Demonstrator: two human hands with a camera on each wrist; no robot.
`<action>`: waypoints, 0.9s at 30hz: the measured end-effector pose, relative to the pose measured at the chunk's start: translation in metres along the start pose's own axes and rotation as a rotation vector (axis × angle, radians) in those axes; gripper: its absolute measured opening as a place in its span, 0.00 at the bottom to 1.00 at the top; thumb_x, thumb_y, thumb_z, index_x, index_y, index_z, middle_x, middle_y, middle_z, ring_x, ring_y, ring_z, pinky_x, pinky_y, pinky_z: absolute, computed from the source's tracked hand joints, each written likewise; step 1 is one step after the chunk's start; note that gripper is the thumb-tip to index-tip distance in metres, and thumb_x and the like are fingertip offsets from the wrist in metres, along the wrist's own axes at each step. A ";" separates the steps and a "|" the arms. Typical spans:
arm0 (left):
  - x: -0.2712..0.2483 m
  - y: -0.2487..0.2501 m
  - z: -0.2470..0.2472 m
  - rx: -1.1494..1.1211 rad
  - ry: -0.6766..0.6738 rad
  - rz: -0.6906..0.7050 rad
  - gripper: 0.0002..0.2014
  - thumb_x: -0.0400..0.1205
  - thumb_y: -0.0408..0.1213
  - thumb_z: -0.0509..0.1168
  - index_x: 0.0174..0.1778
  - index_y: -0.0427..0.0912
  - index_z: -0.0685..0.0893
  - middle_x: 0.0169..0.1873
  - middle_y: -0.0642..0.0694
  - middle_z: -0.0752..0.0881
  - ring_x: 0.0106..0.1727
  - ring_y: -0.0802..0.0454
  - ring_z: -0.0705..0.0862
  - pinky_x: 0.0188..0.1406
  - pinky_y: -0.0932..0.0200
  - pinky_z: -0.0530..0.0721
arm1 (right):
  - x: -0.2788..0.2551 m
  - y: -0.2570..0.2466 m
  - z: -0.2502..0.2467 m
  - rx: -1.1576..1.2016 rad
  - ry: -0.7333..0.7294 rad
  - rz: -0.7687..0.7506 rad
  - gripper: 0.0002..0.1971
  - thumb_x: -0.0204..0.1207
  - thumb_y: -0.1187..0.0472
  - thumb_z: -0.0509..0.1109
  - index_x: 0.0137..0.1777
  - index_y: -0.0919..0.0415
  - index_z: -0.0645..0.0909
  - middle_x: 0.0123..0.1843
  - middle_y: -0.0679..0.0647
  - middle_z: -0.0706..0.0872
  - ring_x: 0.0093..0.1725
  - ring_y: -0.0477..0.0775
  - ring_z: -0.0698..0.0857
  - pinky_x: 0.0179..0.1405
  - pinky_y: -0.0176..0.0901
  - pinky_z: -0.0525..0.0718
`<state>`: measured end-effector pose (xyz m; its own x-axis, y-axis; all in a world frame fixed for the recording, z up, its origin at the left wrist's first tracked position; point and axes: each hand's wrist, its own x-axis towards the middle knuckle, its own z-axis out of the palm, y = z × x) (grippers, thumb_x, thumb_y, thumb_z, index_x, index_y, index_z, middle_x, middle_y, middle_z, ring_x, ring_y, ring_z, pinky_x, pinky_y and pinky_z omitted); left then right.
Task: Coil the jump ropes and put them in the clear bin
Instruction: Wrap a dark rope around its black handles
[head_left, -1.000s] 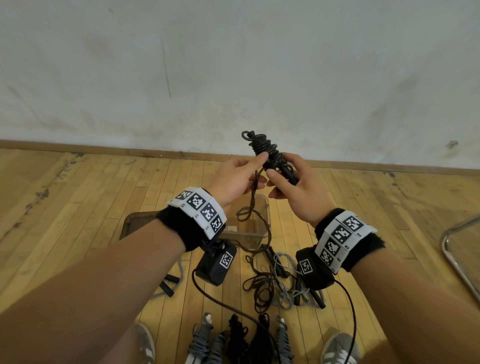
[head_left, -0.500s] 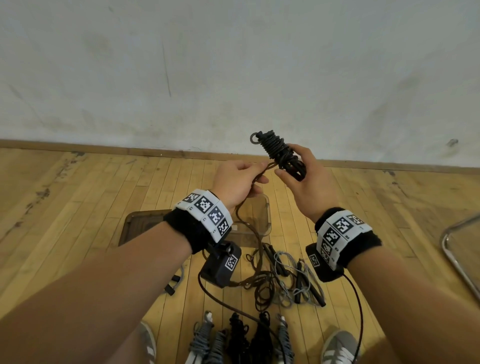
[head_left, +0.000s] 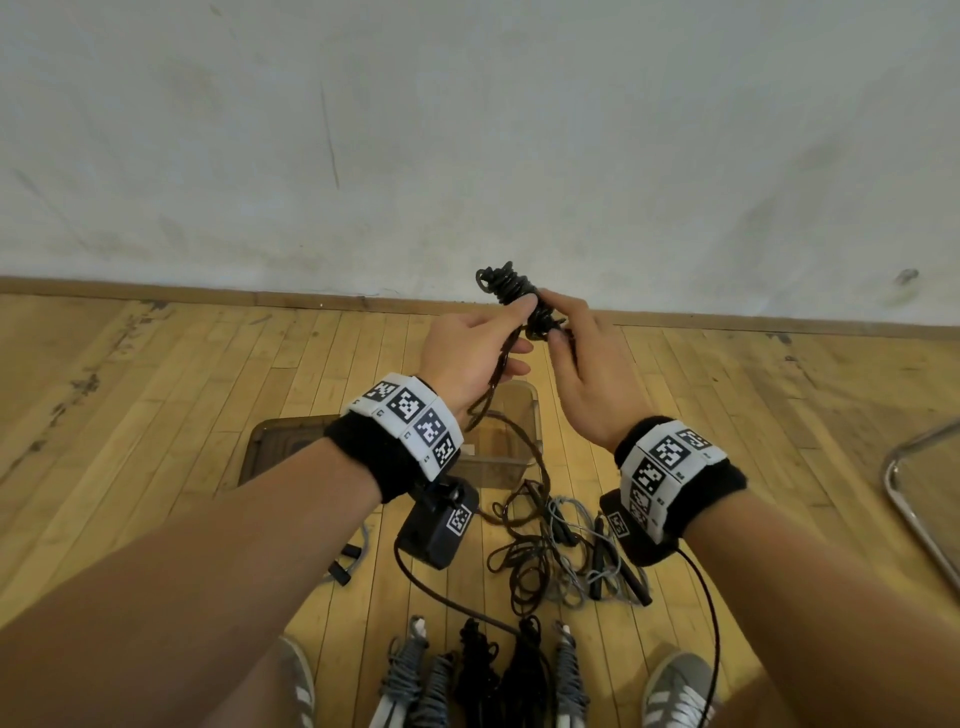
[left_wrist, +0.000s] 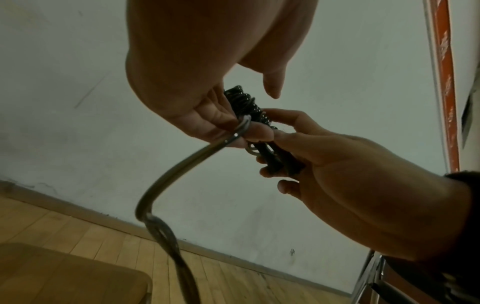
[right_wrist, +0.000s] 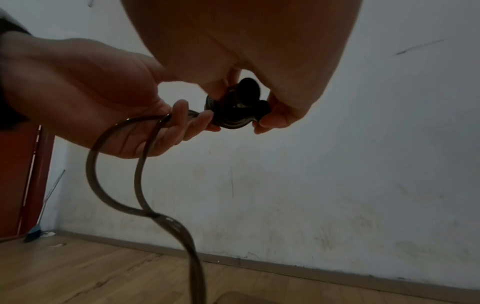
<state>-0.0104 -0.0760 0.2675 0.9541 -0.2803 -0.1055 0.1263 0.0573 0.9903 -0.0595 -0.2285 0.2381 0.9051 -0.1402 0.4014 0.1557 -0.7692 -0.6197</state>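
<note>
A black jump rope (head_left: 511, 293) is half wound round its own handles into a tight bundle, held up in front of the wall. My right hand (head_left: 576, 358) grips the handles (left_wrist: 270, 158) at the bundle's lower end. My left hand (head_left: 478, 353) pinches the loose doubled cord (left_wrist: 182, 160) right at the bundle (right_wrist: 233, 109). The free cord (right_wrist: 116, 164) hangs down, twisted, toward the floor. The clear bin (head_left: 514, 431) stands on the floor below my hands, partly hidden by my left wrist.
A tangle of loose black and grey ropes (head_left: 566, 551) lies on the wooden floor before the bin. Several coiled ropes (head_left: 483, 670) lie in a row between my shoes (head_left: 675, 691). A brown lid or tray (head_left: 280, 441) lies left of the bin, a metal chair frame (head_left: 914, 499) at right.
The bundle has swung back from leaning right to nearly upright. My left hand has come up from below and now pinches the cord against the bundle, laying on another turn.
</note>
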 end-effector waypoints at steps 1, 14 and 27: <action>0.000 0.000 0.000 -0.005 0.005 -0.004 0.17 0.81 0.55 0.74 0.50 0.44 0.94 0.40 0.43 0.94 0.35 0.49 0.91 0.42 0.54 0.92 | 0.000 0.000 0.000 0.011 -0.013 -0.008 0.22 0.89 0.57 0.61 0.81 0.44 0.68 0.62 0.55 0.81 0.59 0.50 0.78 0.54 0.39 0.74; 0.002 0.005 -0.002 -0.032 -0.084 0.025 0.17 0.88 0.48 0.67 0.57 0.37 0.92 0.48 0.39 0.94 0.36 0.55 0.89 0.42 0.61 0.88 | 0.002 -0.018 -0.017 0.762 -0.121 0.362 0.21 0.87 0.59 0.67 0.79 0.51 0.70 0.52 0.56 0.93 0.47 0.59 0.93 0.51 0.55 0.89; 0.008 -0.001 -0.010 0.121 -0.018 -0.051 0.18 0.82 0.55 0.73 0.52 0.42 0.91 0.40 0.45 0.95 0.38 0.50 0.94 0.41 0.58 0.93 | 0.000 -0.006 -0.015 0.346 -0.077 0.145 0.20 0.86 0.57 0.69 0.77 0.54 0.76 0.50 0.51 0.92 0.45 0.47 0.93 0.50 0.50 0.92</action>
<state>-0.0002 -0.0689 0.2647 0.9420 -0.2973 -0.1559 0.1403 -0.0732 0.9874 -0.0665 -0.2333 0.2521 0.9526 -0.1744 0.2495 0.1367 -0.4872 -0.8625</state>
